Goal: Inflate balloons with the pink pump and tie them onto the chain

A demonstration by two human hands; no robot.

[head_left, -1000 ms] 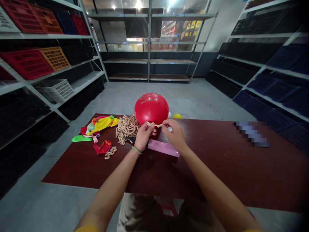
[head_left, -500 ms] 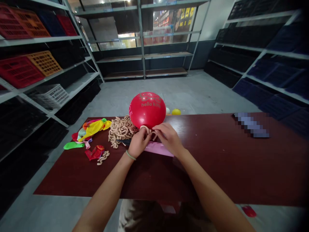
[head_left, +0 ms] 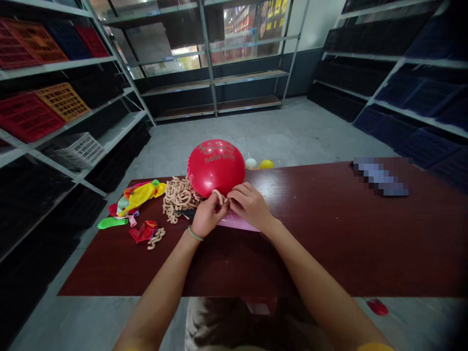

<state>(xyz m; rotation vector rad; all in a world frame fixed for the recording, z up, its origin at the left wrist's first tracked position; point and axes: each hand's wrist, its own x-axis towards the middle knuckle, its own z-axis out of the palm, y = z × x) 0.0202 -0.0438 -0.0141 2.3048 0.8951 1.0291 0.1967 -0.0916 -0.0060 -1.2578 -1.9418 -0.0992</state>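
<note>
An inflated red balloon (head_left: 215,165) with pale lettering rests on the dark red table (head_left: 329,234). My left hand (head_left: 206,217) and my right hand (head_left: 248,205) meet at its near underside, both pinched on a beige string (head_left: 218,194) looped at the balloon's neck. A pink pump-like tube (head_left: 237,223) lies on the table under my right hand. A pile of beige strings (head_left: 179,195) sits just left of the balloon.
Flat coloured balloons (head_left: 137,195) lie at the table's left, with a red one (head_left: 144,231) and a loose string (head_left: 156,238) nearer. Two small balloons (head_left: 259,164) lie on the floor beyond. Shelves with crates (head_left: 44,105) line both sides. A blurred object (head_left: 382,178) lies far right.
My hands have closed together at the balloon's neck, and the string that was stretched between them is now looped. The view has tilted down and shifted slightly.
</note>
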